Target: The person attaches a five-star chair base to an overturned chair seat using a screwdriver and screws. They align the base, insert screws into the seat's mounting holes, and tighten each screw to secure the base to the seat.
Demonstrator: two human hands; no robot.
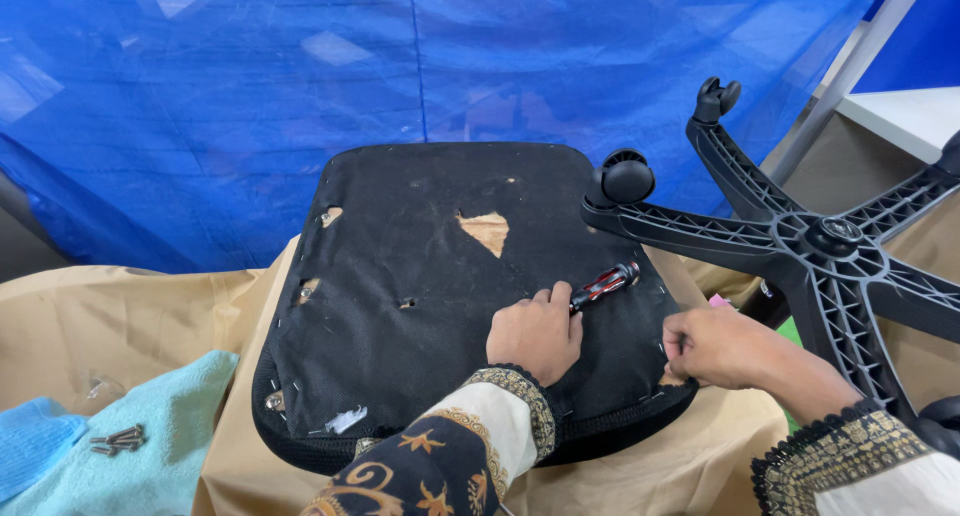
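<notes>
Both hands are working at the lower centre-right of the frame, on the underside of an upturned black seat cushion (420, 276). Left hand (535, 334) is curling shut around a screwdriver (604, 284) with a red-and-black handle, its knuckles resting on the black fabric; the tool's tip is lying hidden under the fingers. Right hand (722, 348) is closing in a pinch at the cushion's right edge, touching the fabric there; whatever it is nipping is too small to make out. Cushion is lying on a tan cloth (130, 306) covering the surface, in the middle of the frame, with torn patches showing in its lining. Black five-arm chair base (820, 241) with castors is lying at the right, partly cut off by the frame edge. Loose screws (118, 439) are resting on a light blue towel (160, 446) at the lower left. Blue sheeting (300, 96) is filling the upper background.
</notes>
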